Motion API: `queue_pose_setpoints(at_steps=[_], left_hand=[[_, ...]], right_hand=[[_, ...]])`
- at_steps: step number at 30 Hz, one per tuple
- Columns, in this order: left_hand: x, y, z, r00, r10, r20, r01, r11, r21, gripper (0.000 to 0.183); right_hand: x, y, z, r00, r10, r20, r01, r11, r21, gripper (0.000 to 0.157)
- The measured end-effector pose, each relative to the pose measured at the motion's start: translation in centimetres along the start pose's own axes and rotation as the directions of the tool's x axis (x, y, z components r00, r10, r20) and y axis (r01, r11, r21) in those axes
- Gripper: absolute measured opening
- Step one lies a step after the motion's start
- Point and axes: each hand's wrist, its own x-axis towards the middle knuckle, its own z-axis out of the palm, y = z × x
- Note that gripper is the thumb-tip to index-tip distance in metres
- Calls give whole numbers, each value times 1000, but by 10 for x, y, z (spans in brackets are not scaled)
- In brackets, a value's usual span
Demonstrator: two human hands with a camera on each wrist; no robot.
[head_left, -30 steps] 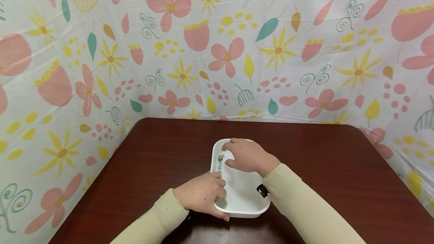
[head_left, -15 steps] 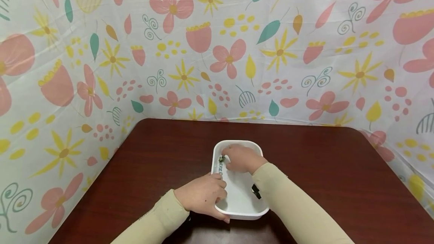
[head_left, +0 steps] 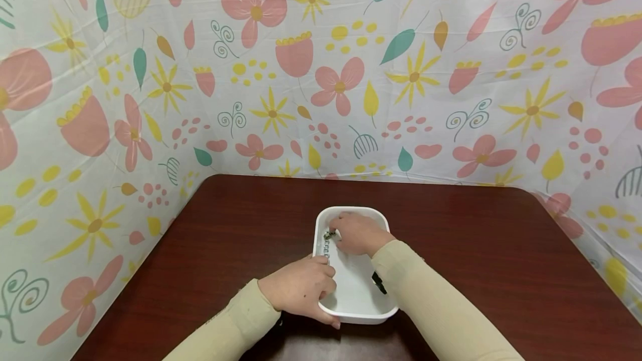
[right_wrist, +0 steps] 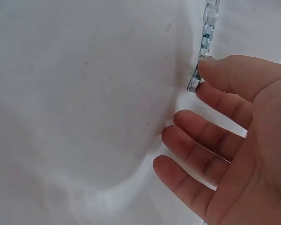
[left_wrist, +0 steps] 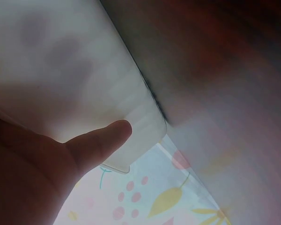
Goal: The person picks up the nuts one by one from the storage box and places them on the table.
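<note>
A white rectangular tray (head_left: 351, 291) sits on the table. Along the inside of its left wall runs a row of small silvery metal nuts (head_left: 326, 247), seen up close in the right wrist view as shiny flanged nuts (right_wrist: 208, 33). My right hand (head_left: 358, 233) reaches into the far left part of the tray. Its thumb and index finger pinch at a nut (right_wrist: 194, 85) at the row's end, while the other fingers lie by the wall. My left hand (head_left: 298, 286) grips the tray's near left side, fingers over the rim and thumb on the outside wall (left_wrist: 140, 112).
A dark reddish-brown table (head_left: 241, 222) with rounded far corners lies under the tray. A flower-patterned cloth (head_left: 321, 71) hangs behind it and along both sides. A small black object (head_left: 378, 283) shows beneath the right sleeve, over the tray's right side.
My right hand has come lower into the tray, and its fingers have closed in on the nuts at the far left. The left hand and the tray stay in place.
</note>
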Motion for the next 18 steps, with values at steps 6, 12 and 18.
queue_pose_setpoints(at_steps=[6, 12, 18], left_hand=[[0, 1, 0, 1000, -7, 1, 7, 1000, 2, 62], [0, 1, 0, 1000, -5, -5, 5, 1000, 7, 61], [0, 1, 1, 1000, 2, -6, -2, 1000, 7, 61]], right_hand=[[2, 1, 2, 1000, -7, -7, 6, 999, -32, 9], [2, 2, 4, 1000, -5, -18, 4, 999, -50, 12], [1, 0, 4, 1000, 2, -21, -3, 998, -57, 13]])
